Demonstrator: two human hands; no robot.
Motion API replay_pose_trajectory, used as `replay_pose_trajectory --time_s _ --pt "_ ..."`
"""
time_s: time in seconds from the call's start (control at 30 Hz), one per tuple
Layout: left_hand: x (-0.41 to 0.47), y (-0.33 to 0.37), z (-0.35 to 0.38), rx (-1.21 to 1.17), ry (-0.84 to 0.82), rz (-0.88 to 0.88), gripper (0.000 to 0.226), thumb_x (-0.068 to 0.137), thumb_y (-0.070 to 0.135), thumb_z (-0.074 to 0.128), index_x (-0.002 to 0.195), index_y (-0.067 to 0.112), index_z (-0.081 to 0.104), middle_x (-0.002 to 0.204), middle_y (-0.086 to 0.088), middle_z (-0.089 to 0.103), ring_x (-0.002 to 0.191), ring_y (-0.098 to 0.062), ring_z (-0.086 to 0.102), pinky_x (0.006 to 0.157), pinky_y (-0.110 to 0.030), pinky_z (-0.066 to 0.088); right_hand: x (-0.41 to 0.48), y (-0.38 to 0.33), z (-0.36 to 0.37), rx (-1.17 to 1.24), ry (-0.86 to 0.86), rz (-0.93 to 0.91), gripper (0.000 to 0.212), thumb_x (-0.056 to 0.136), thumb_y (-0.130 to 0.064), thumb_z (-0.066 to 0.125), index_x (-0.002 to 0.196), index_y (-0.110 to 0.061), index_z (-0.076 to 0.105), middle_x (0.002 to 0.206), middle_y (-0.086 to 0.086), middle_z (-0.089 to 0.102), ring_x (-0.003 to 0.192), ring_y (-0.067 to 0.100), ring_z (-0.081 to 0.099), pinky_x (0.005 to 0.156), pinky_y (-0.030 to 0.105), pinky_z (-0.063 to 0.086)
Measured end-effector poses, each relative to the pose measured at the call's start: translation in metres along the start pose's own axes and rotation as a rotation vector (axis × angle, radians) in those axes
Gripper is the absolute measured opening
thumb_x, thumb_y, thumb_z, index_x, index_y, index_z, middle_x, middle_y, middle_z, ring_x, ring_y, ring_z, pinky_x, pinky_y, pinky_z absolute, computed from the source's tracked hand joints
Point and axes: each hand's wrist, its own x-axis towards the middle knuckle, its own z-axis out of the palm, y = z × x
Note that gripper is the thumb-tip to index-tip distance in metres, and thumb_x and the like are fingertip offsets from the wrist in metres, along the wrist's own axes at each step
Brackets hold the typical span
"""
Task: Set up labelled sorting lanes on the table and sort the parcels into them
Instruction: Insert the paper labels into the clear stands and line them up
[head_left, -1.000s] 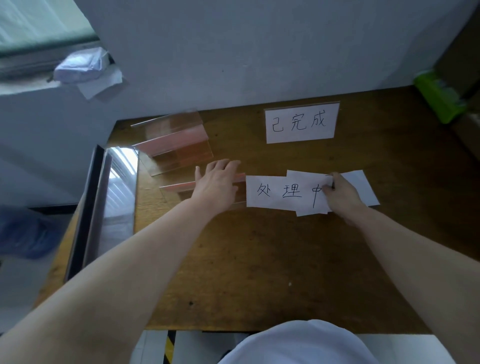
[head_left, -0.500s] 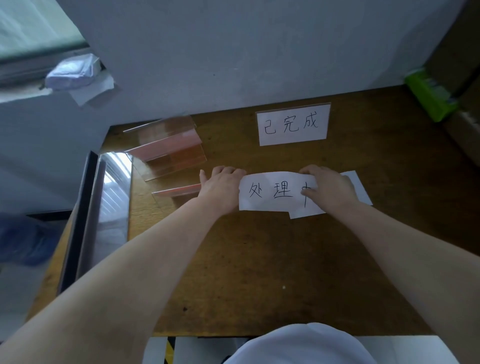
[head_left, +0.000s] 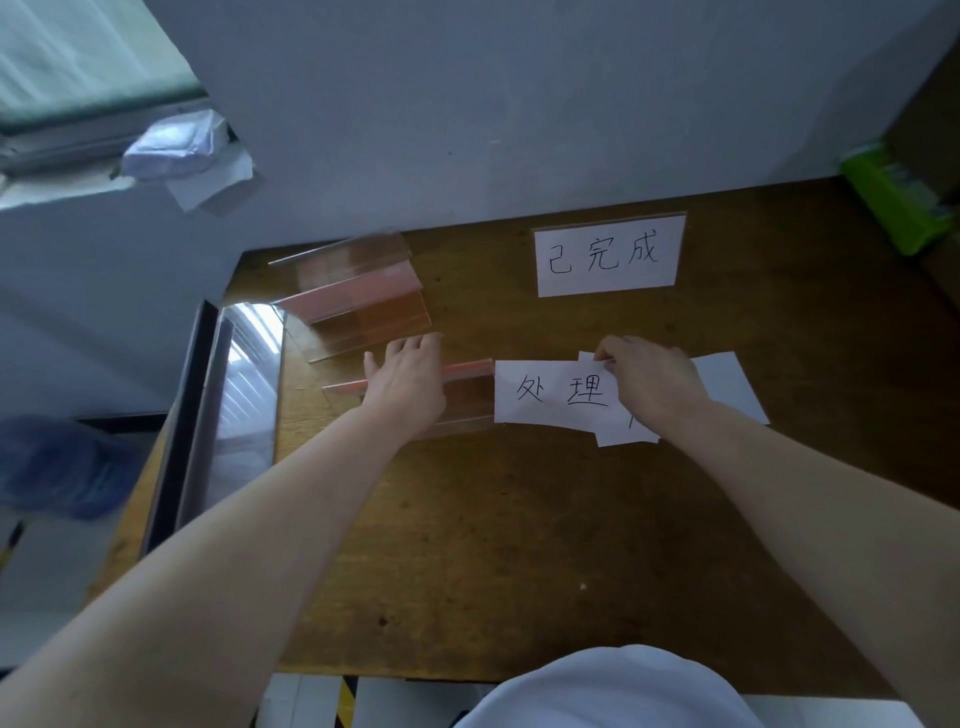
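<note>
Lane labelling is the step in hand. Beyond the left grip (head_left: 408, 387) sits a stack of spare holders (head_left: 358, 291), at least two. The left grip lies flat, fingers straight, pressing one clear holder (head_left: 467, 384) to the tabletop (head_left: 519, 545). Just right of it lies the label (head_left: 545, 397), pinched by the right grip (head_left: 654, 384); it likely needs sliding leftward into that holder. Two loose slips (head_left: 727, 384) lie under that grip, with one finished sign (head_left: 608, 257) beyond it.

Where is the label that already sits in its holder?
In the head view, the label sits at the far side of the table, right of centre, beyond the right hand and right of the empty clear holders.
</note>
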Motion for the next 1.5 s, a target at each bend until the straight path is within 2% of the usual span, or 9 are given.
replay_pose_trajectory --time_s 0.23,0.4,0.83,1.0,1.07,1.23,1.37,1.43,1.5 --pt "0.0 -0.004 0.003 -0.016 -0.013 -0.002 0.066 0.095 0.005 0.053 0.153 0.016 0.024 0.156 -0.005 0.033 0.148 -0.029 0.018 0.119 -0.06 0.008 0.004 -0.01 -0.001 -0.087 0.028 -0.079 0.029 0.093 -0.004 0.044 0.11 -0.025 0.053 0.099 -0.004 0.058 0.091 0.018 0.054 0.072 0.033 0.028" --pt "0.0 -0.009 0.005 -0.017 -0.01 -0.006 0.067 0.094 0.005 0.053 0.153 0.016 0.024 0.156 -0.006 0.033 0.147 -0.029 0.018 0.118 -0.06 0.008 0.008 -0.02 0.0 -0.044 0.033 -0.103 0.035 0.089 0.0 0.046 0.112 -0.024 0.054 0.099 -0.003 0.056 0.094 0.019 0.053 0.075 0.034 0.03" --pt "-0.015 -0.044 0.0 0.028 0.005 -0.115 0.064 0.09 0.009 0.056 0.148 0.019 0.031 0.156 -0.005 0.029 0.148 -0.031 0.013 0.117 -0.064 0.008 0.022 -0.09 0.007 0.049 0.016 -0.155 0.026 0.096 -0.007 0.047 0.116 -0.022 0.048 0.107 -0.003 0.062 0.095 0.019 0.058 0.081 0.038 0.037" --pt "-0.023 -0.057 0.0 0.027 0.004 -0.125 0.071 0.087 0.004 0.057 0.15 0.019 0.028 0.158 -0.007 0.024 0.149 -0.032 0.009 0.117 -0.064 0.007 0.016 -0.092 0.007 -0.079 0.048 -0.158 0.035 0.097 -0.023 0.053 0.13 -0.026 0.045 0.12 -0.005 0.06 0.116 0.018 0.05 0.098 0.039 0.032" --pt "-0.025 -0.059 0.001 0.014 0.015 -0.137 0.071 0.088 0.006 0.058 0.151 0.02 0.027 0.16 -0.007 0.02 0.149 -0.033 0.007 0.118 -0.062 0.007 0.011 -0.082 0.004 -0.157 0.065 -0.098 0.039 0.094 -0.017 0.054 0.131 -0.025 0.046 0.123 -0.004 0.058 0.12 0.019 0.045 0.101 0.042 0.028" --pt "-0.03 -0.061 0.003 -0.088 0.039 -0.218 0.079 0.09 0.003 0.059 0.155 0.015 0.015 0.164 -0.01 0.007 0.149 -0.038 0.006 0.12 -0.051 0.018 0.008 -0.071 -0.006 -0.259 0.024 0.026 0.029 0.094 -0.01 0.048 0.117 -0.024 0.058 0.112 -0.001 0.06 0.11 0.022 0.049 0.096 0.042 0.032" --pt "-0.035 -0.064 0.002 -0.169 -0.011 -0.232 0.085 0.089 0.005 0.061 0.155 0.012 0.008 0.164 -0.012 0.001 0.15 -0.035 0.005 0.118 -0.045 0.021 0.011 -0.096 -0.008 -0.115 -0.001 0.013 0.023 0.097 -0.012 0.045 0.111 -0.021 0.06 0.106 0.001 0.06 0.1 0.022 0.054 0.081 0.038 0.034" --pt "-0.036 -0.068 0.003 -0.187 -0.014 -0.23 0.085 0.09 0.003 0.059 0.156 0.012 0.007 0.164 -0.011 0.0 0.15 -0.034 0.004 0.118 -0.043 0.02 0.013 -0.11 -0.005 -0.023 -0.017 0.007 0.021 0.097 -0.016 0.047 0.115 -0.02 0.059 0.11 0.002 0.06 0.101 0.023 0.056 0.078 0.037 0.034" --pt "-0.038 -0.071 0.003 -0.213 -0.005 -0.247 0.085 0.091 0.007 0.06 0.156 0.012 0.006 0.164 -0.011 -0.001 0.15 -0.033 0.005 0.118 -0.043 0.02 0.01 -0.114 -0.003 0.094 -0.019 0.051 0.033 0.095 -0.021 0.056 0.127 -0.017 0.049 0.121 0.006 0.058 0.107 0.027 0.056 0.082 0.039 0.039"
